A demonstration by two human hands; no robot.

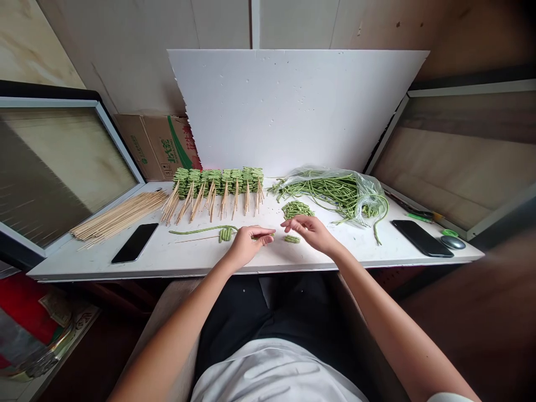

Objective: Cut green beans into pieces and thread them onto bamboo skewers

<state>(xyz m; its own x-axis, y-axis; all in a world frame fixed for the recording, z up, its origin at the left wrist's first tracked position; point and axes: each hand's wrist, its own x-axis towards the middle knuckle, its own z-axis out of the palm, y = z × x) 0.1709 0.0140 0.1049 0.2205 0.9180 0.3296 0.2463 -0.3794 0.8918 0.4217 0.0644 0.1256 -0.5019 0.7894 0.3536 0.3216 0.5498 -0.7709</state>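
Observation:
My left hand [250, 241] is closed near the table's front, its fingers pinched around a long green bean [196, 230] that trails off leftward. A bit of green shows between thumb and fingers. Just left of this hand, several short bean pieces [225, 234] lie side by side with a thin bamboo skewer [195, 240] in line with them. My right hand [310, 230] hovers opposite, fingers loosely bent and apart, with nothing visible in them. Under it lies a small row of cut bean pieces [292, 239]. A heap of cut pieces [298, 209] sits just behind.
Stacked bean skewers [218, 181] stand at the back, sticks pointing forward. Loose skewers [121, 212] and a phone [134, 243] lie left. A plastic bag of long beans [335, 192] is back right, with another phone [421, 238] and a mouse [453, 242] farther right. A white board [301, 111] rises behind.

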